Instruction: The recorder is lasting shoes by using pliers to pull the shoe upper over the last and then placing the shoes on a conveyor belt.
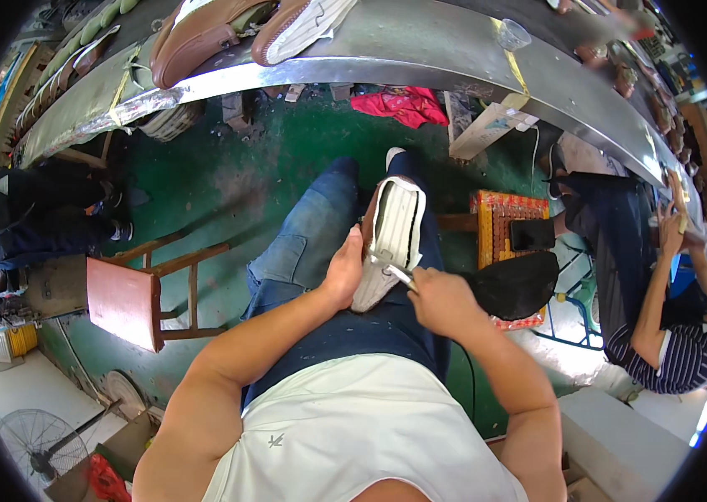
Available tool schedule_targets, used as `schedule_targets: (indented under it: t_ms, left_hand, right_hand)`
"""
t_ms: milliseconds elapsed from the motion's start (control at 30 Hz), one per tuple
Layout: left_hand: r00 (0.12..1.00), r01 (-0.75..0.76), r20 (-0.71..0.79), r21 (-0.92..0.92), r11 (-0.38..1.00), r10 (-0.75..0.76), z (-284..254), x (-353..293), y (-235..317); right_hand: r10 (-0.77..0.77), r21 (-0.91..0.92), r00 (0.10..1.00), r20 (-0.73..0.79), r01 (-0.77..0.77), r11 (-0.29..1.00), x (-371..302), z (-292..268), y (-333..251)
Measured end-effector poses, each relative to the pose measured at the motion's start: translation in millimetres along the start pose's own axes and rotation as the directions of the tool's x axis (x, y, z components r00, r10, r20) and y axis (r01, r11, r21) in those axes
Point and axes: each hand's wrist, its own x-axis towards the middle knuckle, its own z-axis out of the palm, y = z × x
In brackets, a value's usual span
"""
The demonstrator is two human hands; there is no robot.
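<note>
A brown shoe (397, 219) with a pale, ridged underside facing up lies across my thighs, its toe and heel pointing away from and toward me. My left hand (345, 266) is closed on the shoe's left side. My right hand (444, 303) grips a silver metal hand tool (399, 273). The tool's bent head meets the whitish edge near the shoe's close end. Whether its head is clamped on the material cannot be made out. My right fingers hide the tool's handle.
Ahead runs a metal-edged bench (420, 50) with brown shoes (194, 42) on it. At left stands a wooden stool (123, 303). To my right, an orange beaded seat (496, 219) bears a phone (531, 235) and a black cloth item (514, 284). Other people sit at right (663, 351) and left.
</note>
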Motion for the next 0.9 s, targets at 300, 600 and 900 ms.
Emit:
schedule_targets:
  t_ms: [300, 600, 900]
  left_hand:
    - [0.885, -0.292, -0.056, 0.705, 0.646, 0.462, 3.3, 7.8, 2.7]
    - [0.875, -0.39, 0.299, 0.901, 0.189, 0.38, 5.2, 4.8, 21.6]
    - [0.967, -0.253, 0.249, 0.964, 0.084, 0.062, 28.8, -5.2, 69.0]
  right_hand:
    - [-0.141, -0.13, 0.933, -0.331, 0.103, 0.986, 24.4, -7.0, 21.5]
    - [0.124, 0.203, 0.992, 0.016, -0.125, 0.971, 31.4, -3.0, 75.7]
    - [0.066, 0.249, 0.989, -0.13, -0.032, 0.968, 72.7, -4.6, 64.4]
